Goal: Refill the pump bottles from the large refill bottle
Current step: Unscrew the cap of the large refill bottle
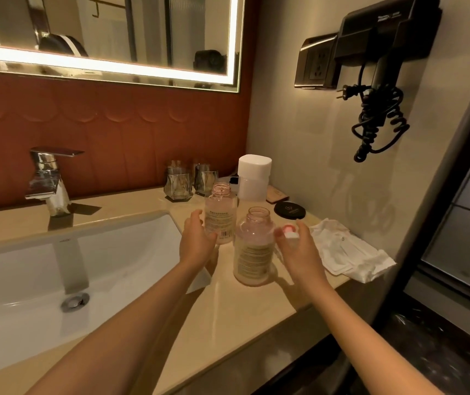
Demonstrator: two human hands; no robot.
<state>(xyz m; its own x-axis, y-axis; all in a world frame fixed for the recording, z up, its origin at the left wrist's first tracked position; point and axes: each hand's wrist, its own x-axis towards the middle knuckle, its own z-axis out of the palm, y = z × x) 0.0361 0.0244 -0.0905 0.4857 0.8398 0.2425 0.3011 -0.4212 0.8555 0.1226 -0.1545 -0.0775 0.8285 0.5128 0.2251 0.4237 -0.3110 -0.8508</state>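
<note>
The left hand and the right hand are bare, and behind each wrist a bare forearm runs uncovered to the lower edge of view. Far above and left of the left hand, the lit rectangular wall mirror reflects a dark-haired head top crossed by a white curved band.

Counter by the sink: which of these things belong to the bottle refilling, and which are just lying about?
In the job: far open bottle with the left hand beside it, near open bottle, white-and-pink cap pinched in the right hand.
Lying about: glass tumblers, white-lidded container, black round case, white cloth, faucet, hair dryer.
</note>
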